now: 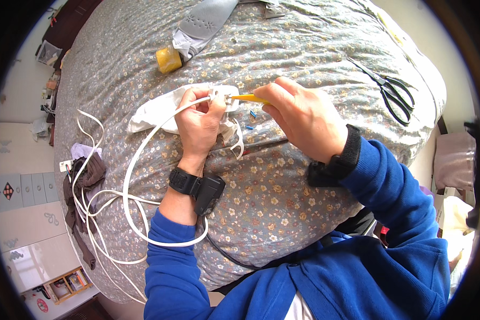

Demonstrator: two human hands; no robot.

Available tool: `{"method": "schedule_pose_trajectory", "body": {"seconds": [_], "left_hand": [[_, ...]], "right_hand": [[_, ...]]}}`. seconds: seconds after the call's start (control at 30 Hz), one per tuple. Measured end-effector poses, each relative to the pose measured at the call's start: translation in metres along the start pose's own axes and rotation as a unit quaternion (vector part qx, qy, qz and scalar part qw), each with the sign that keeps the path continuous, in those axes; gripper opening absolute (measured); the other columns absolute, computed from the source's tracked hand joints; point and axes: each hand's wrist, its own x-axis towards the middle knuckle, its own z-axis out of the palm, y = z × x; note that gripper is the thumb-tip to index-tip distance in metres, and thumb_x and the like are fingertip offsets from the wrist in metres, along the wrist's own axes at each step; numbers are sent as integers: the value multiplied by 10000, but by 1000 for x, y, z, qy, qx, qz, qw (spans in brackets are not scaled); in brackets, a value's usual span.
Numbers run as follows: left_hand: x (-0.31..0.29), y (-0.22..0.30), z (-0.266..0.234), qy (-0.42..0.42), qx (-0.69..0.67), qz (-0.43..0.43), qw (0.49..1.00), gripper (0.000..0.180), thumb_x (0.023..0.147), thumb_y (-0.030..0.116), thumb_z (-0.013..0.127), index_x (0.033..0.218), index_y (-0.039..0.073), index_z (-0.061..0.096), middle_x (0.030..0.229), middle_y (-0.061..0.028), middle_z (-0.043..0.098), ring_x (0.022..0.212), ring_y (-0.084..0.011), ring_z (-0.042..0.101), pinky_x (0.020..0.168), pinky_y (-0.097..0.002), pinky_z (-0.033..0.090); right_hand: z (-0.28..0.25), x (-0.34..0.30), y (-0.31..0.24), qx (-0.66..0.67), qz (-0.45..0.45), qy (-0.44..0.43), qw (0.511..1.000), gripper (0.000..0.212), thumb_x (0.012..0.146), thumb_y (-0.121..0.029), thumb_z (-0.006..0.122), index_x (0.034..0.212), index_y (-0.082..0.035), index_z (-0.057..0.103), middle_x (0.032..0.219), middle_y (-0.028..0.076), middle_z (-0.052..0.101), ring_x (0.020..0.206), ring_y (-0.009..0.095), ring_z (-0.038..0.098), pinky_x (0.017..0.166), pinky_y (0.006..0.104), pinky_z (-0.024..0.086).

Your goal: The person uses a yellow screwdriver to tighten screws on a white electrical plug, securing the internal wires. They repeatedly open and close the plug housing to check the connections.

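"Where is the yellow tool [253, 98]?"

"Upper middle of the frame, between the two hands. Its long axis lies nearly level, left to right, with the narrow end pointing left at a white plastic piece [216, 92]."

"And the fingers on it?"

"The right hand [298, 114] has thumb and fingertips pinched together on the tool's right end. The left hand [200, 117] is closed, its thumb and fingers gripping the white piece and the end of a white cable [127, 181]."

"Which way does the cable run?"

"From the left hand it slants down-left, then bends into a wide loop over the left forearm; more coils lie at the lower left."

"What else is nearby?"

"A crumpled white cloth [157, 111] just left of the left hand, two small blue bits [253, 113] below the tool, and black scissors [393, 96] at the upper right, blades pointing up-left. All lie on a flowered bedspread [282, 205]."
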Motion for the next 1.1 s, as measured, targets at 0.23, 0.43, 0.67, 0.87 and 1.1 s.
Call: {"method": "schedule_pose_trajectory", "body": {"seconds": [0.23,0.43,0.67,0.87,1.1], "left_hand": [[-4,6,5,8,46,50,998,189,870,114,731,950,-4,606,807,-36,658,699,-69,614,623,-225,514],[-7,9,7,7,76,80,994,185,850,104,742,926,2,609,769,-14,633,679,-61,584,610,-230,501],[-8,6,9,30,144,155,977,177,825,87,743,919,8,616,743,-20,639,649,-69,607,599,-240,522],[-5,4,6,46,137,168,975,172,832,68,728,931,10,599,755,-17,632,644,-72,619,595,-236,532],[-3,4,6,40,51,103,993,203,858,87,737,960,-1,585,784,0,603,692,-55,588,620,-216,509]], "right_hand": [[-8,-1,-4,52,78,-44,995,150,928,-150,615,1003,-31,560,676,178,620,644,353,658,549,439,503],[-13,4,-2,180,172,-71,966,171,968,-121,568,1079,-5,626,629,98,605,538,199,598,507,312,452],[-17,5,1,494,475,-115,719,249,1009,-205,536,1038,26,627,638,30,584,461,82,449,434,243,358],[-5,11,9,603,533,-105,584,291,1037,-235,506,968,34,590,649,25,526,420,61,339,384,237,283],[-5,7,16,128,145,-80,978,302,890,-97,690,1137,-34,529,928,174,672,785,306,688,693,366,553]]}}
